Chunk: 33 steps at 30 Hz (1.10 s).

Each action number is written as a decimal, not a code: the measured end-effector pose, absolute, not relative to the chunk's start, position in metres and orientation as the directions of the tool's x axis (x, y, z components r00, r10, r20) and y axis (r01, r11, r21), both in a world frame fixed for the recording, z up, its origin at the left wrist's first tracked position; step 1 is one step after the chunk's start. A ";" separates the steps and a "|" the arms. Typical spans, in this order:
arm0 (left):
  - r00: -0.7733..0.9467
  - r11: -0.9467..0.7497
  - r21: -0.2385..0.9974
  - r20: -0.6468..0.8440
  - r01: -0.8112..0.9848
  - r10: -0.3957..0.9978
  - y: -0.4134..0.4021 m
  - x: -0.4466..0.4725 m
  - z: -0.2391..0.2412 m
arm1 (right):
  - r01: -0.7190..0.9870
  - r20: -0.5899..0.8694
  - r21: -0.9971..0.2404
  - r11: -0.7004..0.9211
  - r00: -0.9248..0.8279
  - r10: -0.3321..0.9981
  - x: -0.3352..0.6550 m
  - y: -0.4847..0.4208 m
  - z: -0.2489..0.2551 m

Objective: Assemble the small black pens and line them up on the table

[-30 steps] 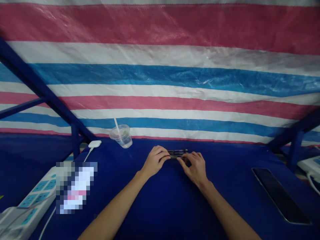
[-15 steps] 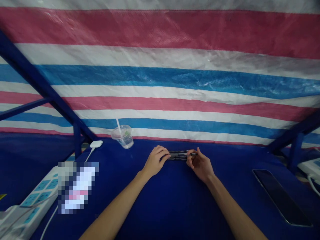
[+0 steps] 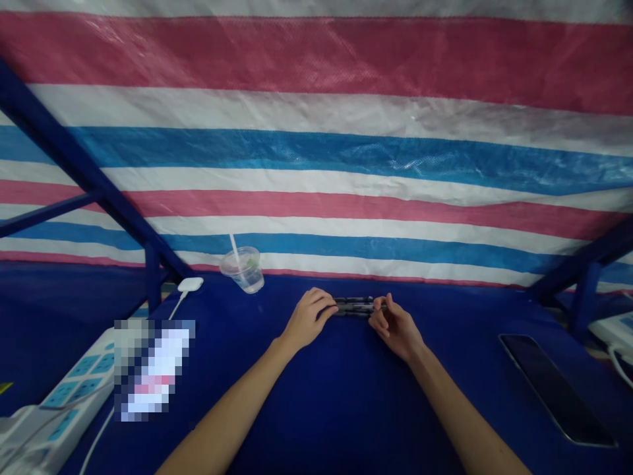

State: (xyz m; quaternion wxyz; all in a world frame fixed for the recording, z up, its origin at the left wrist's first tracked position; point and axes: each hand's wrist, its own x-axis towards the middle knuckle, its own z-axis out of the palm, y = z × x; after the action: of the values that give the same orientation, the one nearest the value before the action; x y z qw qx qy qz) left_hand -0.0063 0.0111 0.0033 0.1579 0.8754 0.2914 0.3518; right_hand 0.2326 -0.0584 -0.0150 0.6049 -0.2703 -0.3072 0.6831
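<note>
Several slim dark pens (image 3: 353,308) lie side by side on the blue table, stretched between my two hands. My left hand (image 3: 310,318) is closed over their left ends, thumb on the near side and fingers on the far side, hiding those ends. At the opposite end, my right hand (image 3: 395,328) has its fingers curled in, thumb raised, around the right end of one pen. The right fingers cover part of that end, so the exact grip is hard to see.
A clear plastic cup (image 3: 248,272) with a straw stands at the back left. A white power strip (image 3: 79,389), a cable with a white plug end (image 3: 190,285) and a blurred-out phone (image 3: 155,369) are at left. Another phone (image 3: 556,389) lies at right. Striped sheeting (image 3: 346,204) hangs behind.
My right fingers have curled in and shifted slightly at the pens' right end, showing more of one pen's tip. My left hand stays in place.
</note>
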 end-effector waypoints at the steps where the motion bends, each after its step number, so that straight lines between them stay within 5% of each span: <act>1: 0.587 -0.780 0.481 0.520 0.400 0.621 0.011 -0.006 0.003 | -0.657 0.003 -0.750 -0.076 -0.118 0.993 0.233 -0.058 -0.015; 9: 0.496 -0.723 0.583 0.533 0.371 0.685 0.014 -0.007 -0.002 | -0.547 -0.001 -0.837 0.003 0.008 1.000 0.232 -0.056 -0.013; 16: 0.451 -0.653 0.655 0.485 0.381 0.749 0.036 -0.009 0.020 | -0.115 0.141 -0.982 0.153 0.110 0.984 0.250 -0.038 -0.001; 21: 0.504 -0.644 0.640 0.426 0.419 0.751 0.051 -0.009 0.020 | 0.325 0.267 -0.927 0.187 0.221 0.938 0.261 -0.016 -0.014; 33: 0.598 -0.643 0.538 0.288 0.546 0.748 0.052 -0.007 -0.003 | 0.539 0.264 -0.831 0.141 0.159 0.951 0.255 -0.004 -0.029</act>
State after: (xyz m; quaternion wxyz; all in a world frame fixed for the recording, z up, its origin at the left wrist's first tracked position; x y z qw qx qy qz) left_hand -0.0074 0.0522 -0.0025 0.2015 0.8708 0.3715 0.2513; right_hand 0.2548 -0.0044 -0.0295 0.4498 -0.6141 -0.6066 0.2294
